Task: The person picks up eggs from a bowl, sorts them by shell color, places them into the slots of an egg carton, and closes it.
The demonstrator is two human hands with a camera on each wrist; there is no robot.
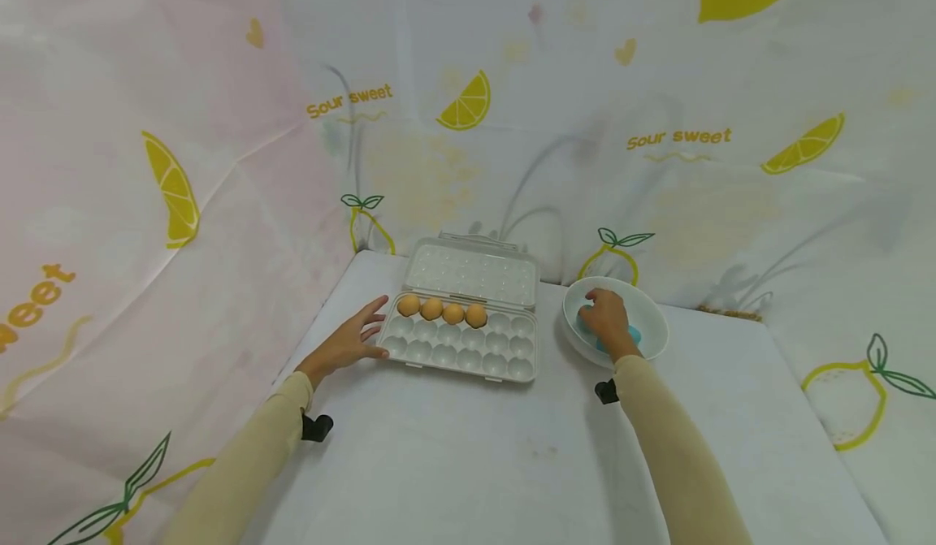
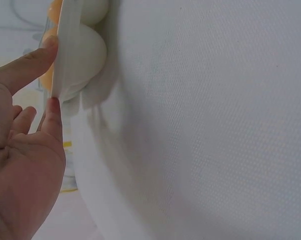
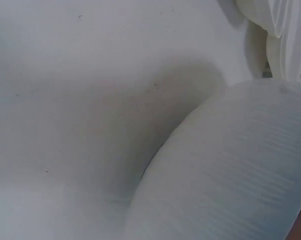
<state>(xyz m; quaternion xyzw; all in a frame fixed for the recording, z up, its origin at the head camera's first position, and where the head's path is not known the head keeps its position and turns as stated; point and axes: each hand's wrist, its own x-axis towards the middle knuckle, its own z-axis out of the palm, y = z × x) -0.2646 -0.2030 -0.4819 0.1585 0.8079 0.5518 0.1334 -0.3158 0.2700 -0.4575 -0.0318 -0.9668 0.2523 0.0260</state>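
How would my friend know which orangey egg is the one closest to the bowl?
On the white table, find the open egg carton, left of the big white bowl. Four orangey eggs sit along its back row, by the lid. Yours is the rightmost egg, the only one with an empty cup to its right.

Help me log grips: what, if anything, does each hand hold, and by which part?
Left hand touches the carton at its left edge, no clear grip. Right hand is in the bowl; any hold there can't be told.
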